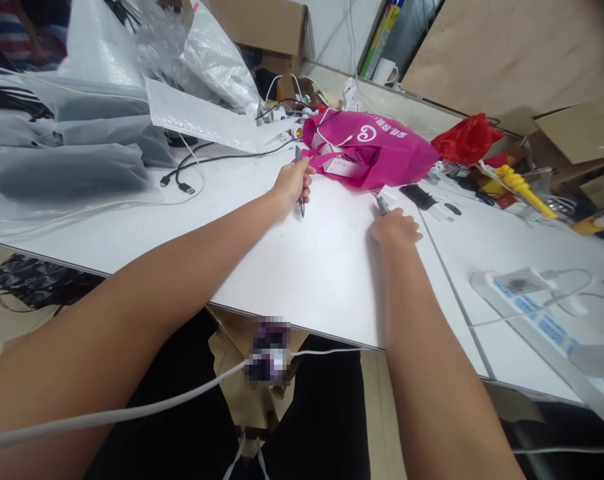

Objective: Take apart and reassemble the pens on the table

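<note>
My left hand is closed on a slim grey pen, whose ends stick out above and below my fingers, over the white table. Right of it, my right hand is closed around a small grey metallic object; only its end shows past my fingers, so its kind is unclear. A pink bag lies just beyond both hands, with a white box in its opening.
Grey plastic packages and black cables are at the left. A red bag, a yellow tool and a dark flat item lie at the right. Nearer me on that side is a white power strip.
</note>
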Demonstrator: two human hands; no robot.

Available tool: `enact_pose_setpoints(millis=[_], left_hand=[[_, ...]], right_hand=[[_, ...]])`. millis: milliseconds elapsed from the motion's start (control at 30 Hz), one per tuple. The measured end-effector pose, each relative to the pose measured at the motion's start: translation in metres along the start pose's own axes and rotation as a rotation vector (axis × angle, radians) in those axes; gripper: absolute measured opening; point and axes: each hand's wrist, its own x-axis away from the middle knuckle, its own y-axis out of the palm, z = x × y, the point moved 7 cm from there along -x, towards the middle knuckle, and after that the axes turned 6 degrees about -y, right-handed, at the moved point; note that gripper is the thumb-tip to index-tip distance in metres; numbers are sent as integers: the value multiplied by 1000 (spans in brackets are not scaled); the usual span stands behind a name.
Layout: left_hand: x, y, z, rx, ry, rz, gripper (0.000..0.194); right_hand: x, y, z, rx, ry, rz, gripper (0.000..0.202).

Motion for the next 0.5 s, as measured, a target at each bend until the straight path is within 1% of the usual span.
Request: enact_pose_setpoints(millis=[67,167,267,367,500], left_hand=[[3,4,-2,-22,-21,-30,39],[7,8,-5,-53,-40,-61,41],[8,7,-6,-72,-52,-62,42],[9,6,-6,-82,-60,-63,43],[10,8,-6,-67,-59,-77,43]], right_hand=[[3,2,-1,24,11,-5,68],[7,9,-7,22,-1,-46,80],[8,11,-10,6,-2,-60,82],[8,7,-6,-25,11,-46,81],[5,-4,3,-96,4,8,85]])
